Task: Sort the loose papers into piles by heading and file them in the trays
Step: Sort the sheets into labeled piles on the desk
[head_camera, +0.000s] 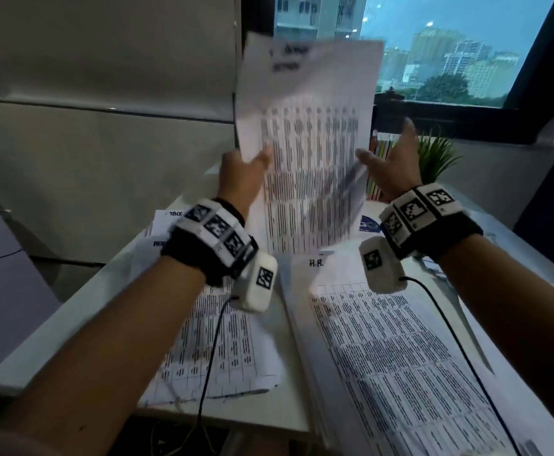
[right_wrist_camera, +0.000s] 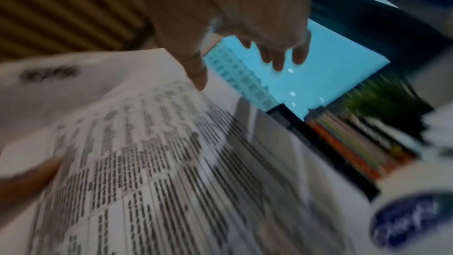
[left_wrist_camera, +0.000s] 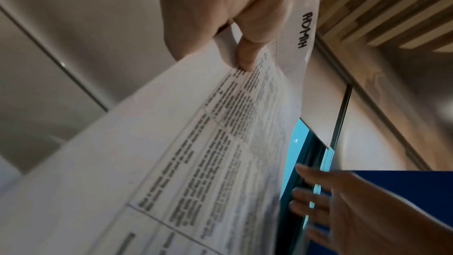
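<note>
sheet (head_camera: 305, 133) upright, long axis vertical, in left hand (head_camera: 239, 182) grip.

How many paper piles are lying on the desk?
2: a left pile below the left hand, and an "H.R." pile at right. The raised sheet may hide more.

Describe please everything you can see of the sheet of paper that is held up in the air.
The raised sheet is thin white paper printed with a dense table in dark columns, and it bears the handwritten heading "ADMIN". It stands nearly upright above the desk, its lower part curling. The left hand pinches its left edge, thumb on the printed face. The right hand is open at its right edge; contact cannot be told.
</note>
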